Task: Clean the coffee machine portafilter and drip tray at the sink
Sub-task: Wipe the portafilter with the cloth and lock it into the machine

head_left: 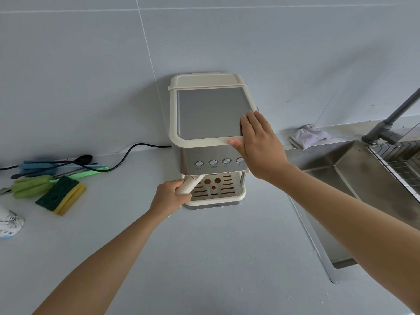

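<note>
Left hand [169, 196] is clenched around the portafilter handle [190, 184]; right hand [256, 144] is laid flat, fingers extended, on the coffee machine [209, 114].

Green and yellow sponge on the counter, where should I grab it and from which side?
Pinch the green and yellow rectangular sponge across its long edges, coming down from above. It lies flat, green scrubbing side up, so the narrow width fits a hand. Come from its near right side, since the green bottle brush crowds its far left end.
</note>
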Tool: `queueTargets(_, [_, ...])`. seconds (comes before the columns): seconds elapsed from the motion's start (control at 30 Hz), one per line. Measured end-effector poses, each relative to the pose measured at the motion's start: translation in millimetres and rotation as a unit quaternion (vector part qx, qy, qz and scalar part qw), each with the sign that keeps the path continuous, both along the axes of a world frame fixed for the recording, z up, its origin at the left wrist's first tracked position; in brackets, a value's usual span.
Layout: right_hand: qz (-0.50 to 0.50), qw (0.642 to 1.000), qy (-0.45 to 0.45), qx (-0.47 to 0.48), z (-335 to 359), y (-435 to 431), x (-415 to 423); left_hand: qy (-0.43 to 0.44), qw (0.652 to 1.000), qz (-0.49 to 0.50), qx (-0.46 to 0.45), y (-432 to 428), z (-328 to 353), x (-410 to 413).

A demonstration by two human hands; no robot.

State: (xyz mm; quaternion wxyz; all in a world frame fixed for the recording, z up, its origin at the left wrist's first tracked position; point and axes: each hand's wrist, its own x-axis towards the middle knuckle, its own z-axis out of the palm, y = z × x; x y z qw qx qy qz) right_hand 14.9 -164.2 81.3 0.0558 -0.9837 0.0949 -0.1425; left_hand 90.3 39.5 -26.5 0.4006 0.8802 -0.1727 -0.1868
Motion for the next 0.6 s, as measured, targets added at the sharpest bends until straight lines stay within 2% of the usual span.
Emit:
queueTargets(0.27, [-0.001,1.0,0.013,-0.001,2.7,-0.5,-1.6,0.052,0.997,-0.053,0.016,12.6,14.8,25.2])
queueTargets(0.6, [-0.004,1.0,0.028,0.005,8.4,2.8,-4.7,0.076,0.989,-0.109,0.067,17.3,30.2,59.7])
